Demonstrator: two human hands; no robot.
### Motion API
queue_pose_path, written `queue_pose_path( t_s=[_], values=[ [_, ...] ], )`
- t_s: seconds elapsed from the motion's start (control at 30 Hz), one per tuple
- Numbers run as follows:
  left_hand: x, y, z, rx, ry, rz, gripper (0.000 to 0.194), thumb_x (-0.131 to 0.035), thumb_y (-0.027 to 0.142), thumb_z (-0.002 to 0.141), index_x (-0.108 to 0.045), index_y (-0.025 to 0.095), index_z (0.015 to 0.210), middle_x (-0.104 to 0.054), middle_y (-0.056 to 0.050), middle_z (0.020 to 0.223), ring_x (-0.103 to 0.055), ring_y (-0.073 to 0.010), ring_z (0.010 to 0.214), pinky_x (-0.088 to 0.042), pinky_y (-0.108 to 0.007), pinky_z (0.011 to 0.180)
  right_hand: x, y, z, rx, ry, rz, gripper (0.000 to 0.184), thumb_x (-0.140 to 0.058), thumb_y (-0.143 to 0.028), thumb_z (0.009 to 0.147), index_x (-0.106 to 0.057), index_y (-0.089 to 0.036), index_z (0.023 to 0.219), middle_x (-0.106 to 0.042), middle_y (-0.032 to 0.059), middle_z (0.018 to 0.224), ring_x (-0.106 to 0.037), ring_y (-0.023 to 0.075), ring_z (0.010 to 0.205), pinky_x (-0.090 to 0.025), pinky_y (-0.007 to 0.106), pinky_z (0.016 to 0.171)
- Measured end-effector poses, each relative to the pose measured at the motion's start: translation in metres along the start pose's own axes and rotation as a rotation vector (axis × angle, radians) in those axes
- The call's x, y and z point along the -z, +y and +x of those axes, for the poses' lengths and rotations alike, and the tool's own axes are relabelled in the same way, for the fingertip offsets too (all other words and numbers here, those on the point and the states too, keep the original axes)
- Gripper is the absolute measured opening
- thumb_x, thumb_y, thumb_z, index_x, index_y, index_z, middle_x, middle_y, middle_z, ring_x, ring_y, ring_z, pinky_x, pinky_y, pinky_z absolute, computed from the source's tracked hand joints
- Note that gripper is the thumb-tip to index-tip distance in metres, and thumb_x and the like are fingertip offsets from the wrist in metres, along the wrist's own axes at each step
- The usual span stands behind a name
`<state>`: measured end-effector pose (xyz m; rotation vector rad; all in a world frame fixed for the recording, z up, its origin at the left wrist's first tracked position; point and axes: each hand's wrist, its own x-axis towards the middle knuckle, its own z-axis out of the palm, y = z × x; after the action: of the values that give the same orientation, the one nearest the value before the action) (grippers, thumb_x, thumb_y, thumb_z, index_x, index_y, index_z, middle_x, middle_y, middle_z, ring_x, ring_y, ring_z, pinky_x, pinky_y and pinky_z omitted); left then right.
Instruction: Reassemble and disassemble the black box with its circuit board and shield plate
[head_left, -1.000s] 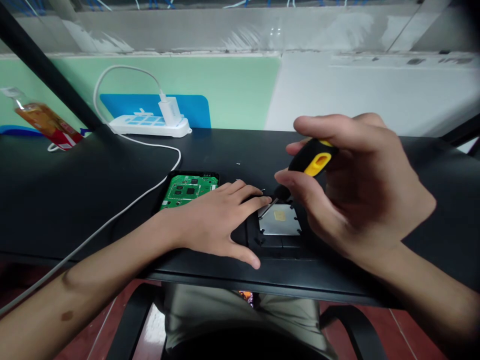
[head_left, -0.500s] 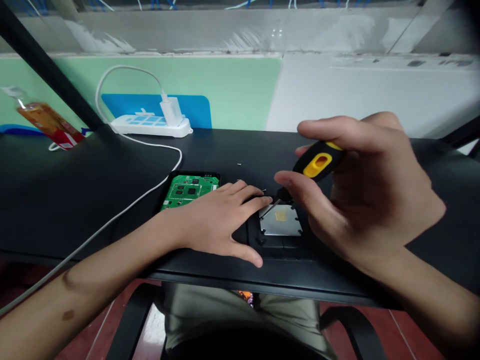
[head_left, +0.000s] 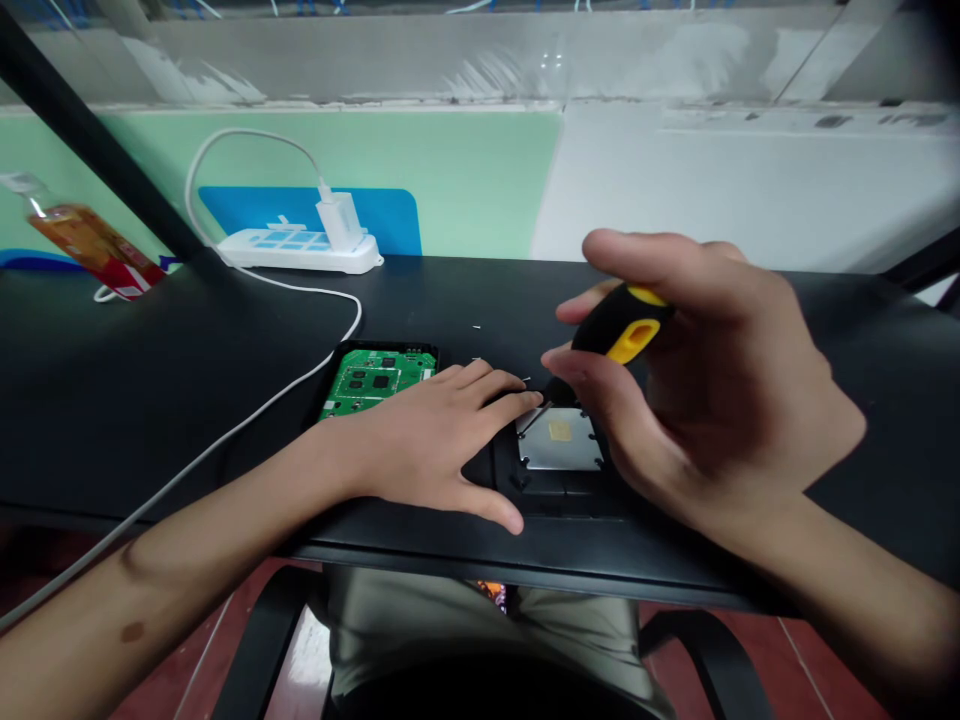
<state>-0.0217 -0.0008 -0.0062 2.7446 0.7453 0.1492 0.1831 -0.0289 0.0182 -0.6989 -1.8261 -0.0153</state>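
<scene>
In the head view, we have the metal plate (head_left: 559,456) set in a dark case (head_left: 566,486) on the worktop (head_left: 150,380), between our two hands. It lies to the right of our left hand (head_left: 420,440) and to the left of, and below, our raised right hand (head_left: 750,370).

Our right hand is closed partway round the screwdriver (head_left: 616,328), pinching its thick handle between thumb and fingers, with the palm hollow behind it. The screwdriver's long axis slants: the handle is high on the right, and the thin shaft runs down and leftward to the left edge of the plate, near its far corner. The tip appears to meet the plate there, though we cannot tell whether it sits in a screw head.

Our left hand is open, palm down, fingers spread, and grips nothing that we can see. Its forefinger reaches just beside the shaft and that same far left corner, so of our two hands it is the nearer to the tip; the right reaches that spot only through the tool. We cannot tell how firmly the left presses down.

The green circuit board (head_left: 367,380) lies farther left, partly behind the left hand, and a tiny loose piece (head_left: 476,327) rests beyond our left fingers.
</scene>
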Motion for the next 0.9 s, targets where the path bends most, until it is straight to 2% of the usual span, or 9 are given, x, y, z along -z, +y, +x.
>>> queue_pose_path(
  t_s=[0.1, 0.4, 0.53, 0.6, 0.67, 0.73, 0.77, 0.8, 0.9],
  values=[
    [0.0, 0.0, 0.0, -0.001, -0.002, 0.001, 0.103, -0.071, 0.076, 0.084, -0.037, 0.016, 0.159, -0.047, -0.02, 0.157, -0.043, -0.0421, 0.145, -0.04, -0.057, 0.116, 0.0, -0.001, -0.001, 0.002, -0.012, 0.023, 0.064, -0.071, -0.018, 0.088, -0.058, -0.05, 0.141, -0.073, -0.0053, 0.116, -0.07, 0.0177, 0.089, -0.059, 0.036, 0.077],
    [-0.001, 0.0, 0.002, -0.036, 0.025, 0.017, 0.105, -0.071, 0.078, 0.082, -0.038, 0.013, 0.157, -0.049, -0.022, 0.154, -0.044, -0.0422, 0.143, -0.038, -0.057, 0.118, -0.001, 0.008, -0.002, -0.053, -0.057, 0.062, 0.071, -0.068, -0.017, 0.089, -0.05, -0.049, 0.149, -0.064, -0.0041, 0.142, -0.072, 0.0201, 0.101, -0.061, 0.038, 0.084],
    [-0.003, -0.002, -0.001, -0.042, 0.059, 0.003, 0.104, -0.069, 0.079, 0.083, -0.041, 0.012, 0.156, -0.048, -0.021, 0.156, -0.046, -0.0393, 0.142, -0.04, -0.056, 0.117, 0.012, 0.029, 0.009, -0.081, 0.125, 0.089, 0.066, -0.073, -0.025, 0.086, -0.056, -0.051, 0.144, -0.053, -0.0056, 0.155, -0.069, 0.0175, 0.097, -0.062, 0.034, 0.075],
    [-0.003, -0.003, -0.002, -0.039, 0.057, -0.001, 0.105, -0.07, 0.08, 0.082, -0.04, 0.012, 0.157, -0.048, -0.02, 0.157, -0.045, -0.0385, 0.143, -0.041, -0.054, 0.117, 0.025, 0.044, 0.015, -0.128, 0.146, 0.018, 0.066, -0.075, -0.033, 0.085, -0.053, -0.048, 0.145, -0.047, -0.0027, 0.159, -0.068, 0.0159, 0.095, -0.058, 0.03, 0.067],
    [-0.003, -0.003, -0.002, -0.034, 0.046, 0.003, 0.105, -0.07, 0.079, 0.083, -0.039, 0.012, 0.158, -0.047, -0.02, 0.158, -0.044, -0.0379, 0.144, -0.042, -0.053, 0.117, 0.04, 0.061, 0.017, -0.272, 0.064, -0.172, 0.058, -0.073, -0.041, 0.088, -0.055, -0.039, 0.143, -0.07, 0.003, 0.119, -0.063, 0.0136, 0.077, -0.052, 0.029, 0.063],
    [-0.002, -0.003, -0.002, -0.03, 0.041, 0.006, 0.105, -0.07, 0.078, 0.083, -0.039, 0.012, 0.158, -0.048, -0.02, 0.158, -0.045, -0.0373, 0.144, -0.042, -0.051, 0.116, 0.052, 0.078, 0.015, -0.465, -0.15, -0.456, 0.046, -0.069, -0.049, 0.088, -0.066, -0.028, 0.13, -0.066, 0.0016, 0.081, -0.053, 0.0129, 0.062, -0.049, 0.034, 0.065],
    [-0.002, -0.003, -0.002, -0.033, 0.044, 0.004, 0.104, -0.07, 0.078, 0.083, -0.039, 0.012, 0.157, -0.048, -0.02, 0.158, -0.045, -0.0372, 0.144, -0.042, -0.051, 0.116, 0.055, 0.086, 0.011, -0.509, -0.25, -0.515, 0.044, -0.07, -0.05, 0.087, -0.07, -0.025, 0.122, -0.063, 0.0014, 0.074, -0.051, 0.013, 0.058, -0.048, 0.035, 0.065],
    [-0.002, -0.004, -0.003, -0.036, 0.047, 0.0, 0.103, -0.07, 0.078, 0.083, -0.039, 0.013, 0.157, -0.048, -0.02, 0.157, -0.045, -0.0372, 0.144, -0.041, -0.052, 0.117, 0.056, 0.093, 0.007, -0.537, -0.359, -0.564, 0.042, -0.067, -0.047, 0.088, -0.07, -0.023, 0.122, -0.065, 0.0036, 0.08, -0.051, 0.0137, 0.06, -0.05, 0.037, 0.068],
    [-0.002, -0.004, -0.004, -0.041, 0.046, -0.005, 0.103, -0.071, 0.077, 0.083, -0.039, 0.013, 0.157, -0.047, -0.02, 0.158, -0.044, -0.0382, 0.144, -0.039, -0.055, 0.119, 0.053, 0.111, -0.009, -0.545, -0.494, -0.561, 0.041, -0.067, -0.045, 0.085, -0.073, -0.02, 0.116, -0.068, 0.0082, 0.093, -0.057, 0.0167, 0.066, -0.054, 0.04, 0.073]
  ],
)
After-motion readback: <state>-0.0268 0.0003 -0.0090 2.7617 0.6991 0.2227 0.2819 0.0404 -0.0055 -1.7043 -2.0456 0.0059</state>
